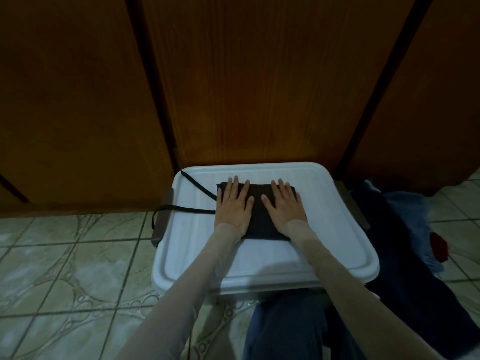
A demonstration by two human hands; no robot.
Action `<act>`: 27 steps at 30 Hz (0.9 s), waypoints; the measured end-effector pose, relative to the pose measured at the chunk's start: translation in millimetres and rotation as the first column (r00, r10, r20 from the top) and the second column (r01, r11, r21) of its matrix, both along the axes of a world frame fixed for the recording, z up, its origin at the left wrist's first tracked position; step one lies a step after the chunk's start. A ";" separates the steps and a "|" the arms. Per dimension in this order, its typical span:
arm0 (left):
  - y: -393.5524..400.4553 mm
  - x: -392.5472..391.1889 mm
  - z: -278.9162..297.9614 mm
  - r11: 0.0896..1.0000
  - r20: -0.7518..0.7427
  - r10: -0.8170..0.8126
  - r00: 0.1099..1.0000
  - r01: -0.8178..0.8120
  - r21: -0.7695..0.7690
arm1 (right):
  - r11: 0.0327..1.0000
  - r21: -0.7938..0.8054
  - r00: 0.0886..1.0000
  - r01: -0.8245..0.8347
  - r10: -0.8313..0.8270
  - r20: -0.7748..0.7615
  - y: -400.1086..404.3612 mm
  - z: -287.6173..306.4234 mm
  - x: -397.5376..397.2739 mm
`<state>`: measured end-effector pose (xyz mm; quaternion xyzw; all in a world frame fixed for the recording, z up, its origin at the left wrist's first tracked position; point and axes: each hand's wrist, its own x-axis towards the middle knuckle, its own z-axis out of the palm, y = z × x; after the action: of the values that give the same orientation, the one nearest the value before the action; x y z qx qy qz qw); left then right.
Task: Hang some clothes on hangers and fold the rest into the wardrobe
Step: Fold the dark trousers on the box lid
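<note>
So I've got both hands flat on a folded black garment that sits on the white lid of a plastic bin. My left hand presses its left side and my right hand presses its right side, fingers straight and slightly spread on both, palms down, not gripping anything. The garment lies toward the far half of the lid, folded into a small rectangle. Two thin black straps trail off its left edge, one running toward the lid's far left corner, the other looping over the bin's left handle. The closed wooden wardrobe doors stand right behind the bin. A pile of dark blue clothes with something red in it lies on the tiled floor to my right, just beside the bin.
</note>
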<state>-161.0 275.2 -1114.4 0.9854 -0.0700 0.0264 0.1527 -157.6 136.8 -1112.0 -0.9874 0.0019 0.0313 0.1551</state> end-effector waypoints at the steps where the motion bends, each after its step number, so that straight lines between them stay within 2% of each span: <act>1: -0.6 -2.1 0.3 0.999 0.001 0.047 0.999 -0.047 -0.021 | 0.998 0.007 0.998 0.056 -0.056 -0.013 0.4 0.4 -1.8; 6: -5.7 -16.9 6.2 0.954 -0.044 0.243 0.969 -0.247 -0.168 | 0.960 0.090 0.964 0.266 -0.262 -0.047 3.5 3.5 -14.0; 10: -12.2 -31.3 13.1 0.850 -0.152 0.414 0.897 -0.441 -0.288 | 0.898 0.157 0.911 0.411 -0.411 -0.031 7.6 8.8 -26.4; 15: -18.3 -31.8 26.7 0.740 -0.309 0.513 0.801 -0.595 -0.314 | 0.880 0.207 0.903 0.427 -0.425 -0.058 6.5 17.7 -32.4; 19: -9.4 -27.8 28.5 0.738 -0.347 0.448 0.824 -0.560 -0.376 | 0.852 0.302 0.900 0.427 -0.432 -0.055 3.8 25.8 -37.0; 23: -11.0 -34.7 29.8 0.749 -0.271 0.416 0.868 -0.496 -0.439 | 0.859 0.340 0.909 0.384 -0.417 0.027 6.1 35.4 -40.6; 27: -18.9 -41.7 41.9 0.722 -0.199 0.403 0.893 -0.444 -0.531 | 0.848 0.372 0.897 0.378 -0.435 0.078 -1.4 45.4 -46.1</act>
<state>-202.7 256.3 -1072.5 0.8856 0.1731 0.0459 0.4286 -203.6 135.4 -1066.5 -0.9205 0.1933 -0.0816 0.3297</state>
